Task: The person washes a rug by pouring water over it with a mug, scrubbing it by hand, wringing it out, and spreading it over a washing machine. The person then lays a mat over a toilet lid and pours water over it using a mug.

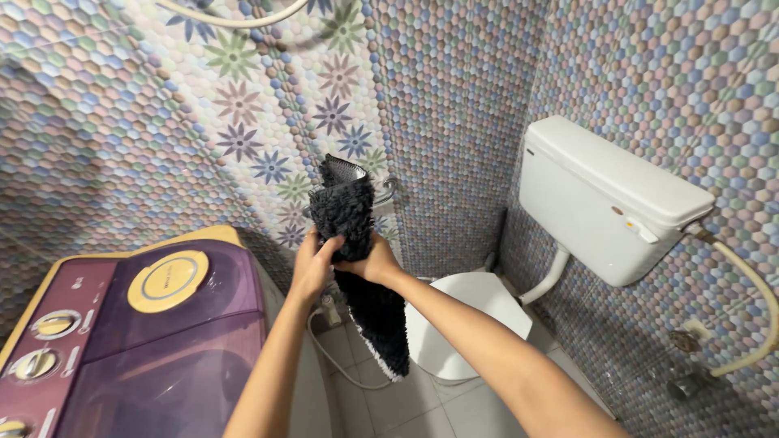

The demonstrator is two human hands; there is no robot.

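Purple washing machine (162, 341) and white toilet (462, 324) flank hands-held mat (365, 276).

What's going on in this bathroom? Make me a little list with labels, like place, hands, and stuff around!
place: small bathroom with tiny hexagon mosaic wall tiles and flower patterns
left hand: closed on the dark shaggy mat, on its left side
right hand: closed on the same mat, on its right side
mat: held up in the air, folded, hanging downward
left of arms: purple washing machine with a yellow round lid part
right: white toilet tank on the wall, white toilet bowl below
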